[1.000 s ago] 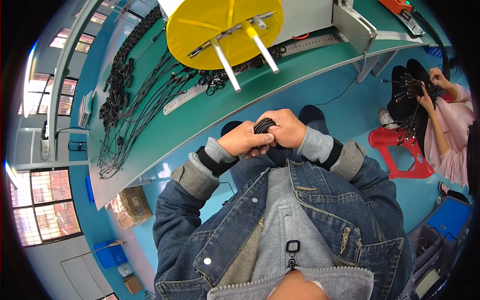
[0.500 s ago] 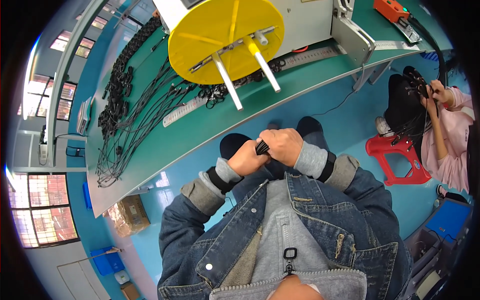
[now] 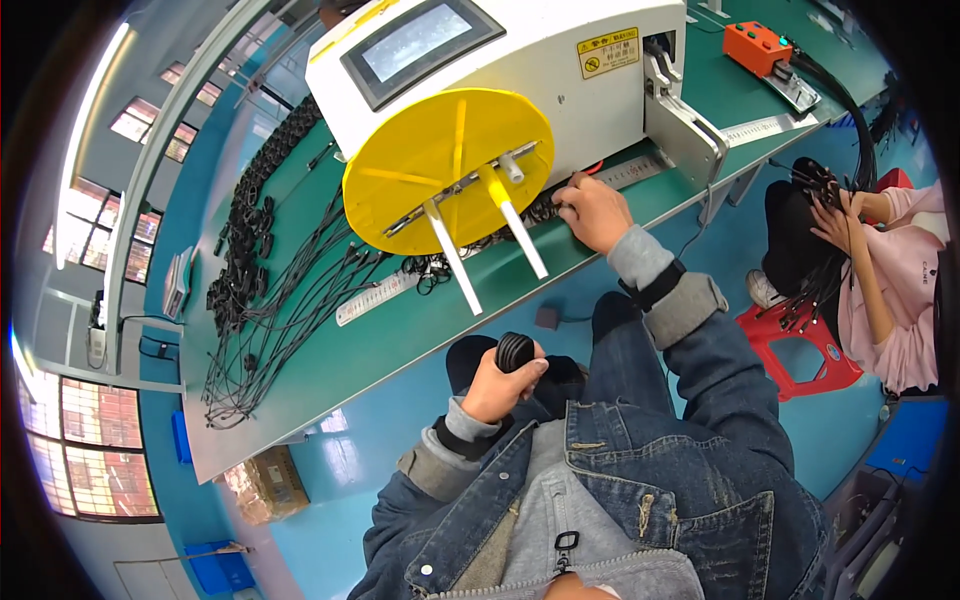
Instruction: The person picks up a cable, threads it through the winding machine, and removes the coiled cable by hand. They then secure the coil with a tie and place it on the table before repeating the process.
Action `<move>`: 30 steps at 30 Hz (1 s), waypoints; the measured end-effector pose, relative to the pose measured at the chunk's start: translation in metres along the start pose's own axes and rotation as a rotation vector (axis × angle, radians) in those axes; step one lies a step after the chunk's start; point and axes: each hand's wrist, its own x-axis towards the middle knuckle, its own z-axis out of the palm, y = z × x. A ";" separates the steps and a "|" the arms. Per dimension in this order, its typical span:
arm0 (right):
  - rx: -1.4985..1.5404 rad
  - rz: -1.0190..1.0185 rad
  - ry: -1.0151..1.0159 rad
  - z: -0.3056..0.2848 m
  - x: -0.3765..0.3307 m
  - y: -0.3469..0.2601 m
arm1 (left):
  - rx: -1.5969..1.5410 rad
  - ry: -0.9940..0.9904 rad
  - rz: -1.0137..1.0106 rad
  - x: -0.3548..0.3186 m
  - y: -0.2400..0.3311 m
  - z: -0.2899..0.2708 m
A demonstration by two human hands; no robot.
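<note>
My left hand (image 3: pixel 500 382) is closed around a coiled black cable (image 3: pixel 515 352), held upright above my lap. My right hand (image 3: pixel 597 214) reaches out to the table's front part, its fingers curled down at small black pieces (image 3: pixel 542 207) lying beside the ruler. What its fingertips pinch, if anything, is too small to make out. Close to that hand stands a white winding machine (image 3: pixel 590 110) with a yellow disc (image 3: pixel 450 175), from which two metal rods stick out towards me.
Long black cables (image 3: pixel 290 310) and a row of coiled ones (image 3: pixel 236 250) lie on the green table (image 3: pixel 380 345). A steel ruler (image 3: pixel 372 300) runs under the machine. An orange button box (image 3: pixel 757 48) sits at the far right. A co-worker (image 3: pixel 890 270) handles black cables by a red stool (image 3: pixel 800 350).
My hands have come apart. The right one has moved forward to the table, while the left keeps the coil, lower and nearer me. More of the machine shows as the view has tilted up.
</note>
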 end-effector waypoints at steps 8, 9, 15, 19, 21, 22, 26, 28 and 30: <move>0.706 0.448 -0.341 -0.014 0.002 0.005 | -0.108 -0.001 -0.004 0.006 -0.007 -0.003; 1.061 0.695 -0.433 -0.021 0.003 0.002 | -0.142 -0.003 0.006 0.008 -0.006 -0.004; 1.553 0.728 -0.630 -0.019 -0.044 -0.038 | -0.309 0.144 0.218 0.019 -0.001 -0.012; 1.731 0.735 -0.746 -0.012 -0.067 -0.072 | -0.376 0.232 0.305 0.022 -0.001 -0.013; 1.655 0.733 -0.761 -0.008 -0.073 -0.088 | -0.419 0.170 0.314 0.021 -0.006 -0.017; 1.657 0.736 -0.772 -0.005 -0.078 -0.093 | -0.421 0.180 0.312 0.020 -0.009 -0.021; 1.522 0.450 -0.600 0.001 -0.101 -0.110 | -0.233 0.260 0.308 0.013 -0.017 -0.040; 1.592 0.422 -0.688 -0.007 -0.117 -0.118 | -0.204 0.252 0.342 0.013 -0.014 -0.044; 1.627 0.411 -0.730 -0.008 -0.124 -0.117 | -0.189 0.245 0.357 0.011 -0.017 -0.045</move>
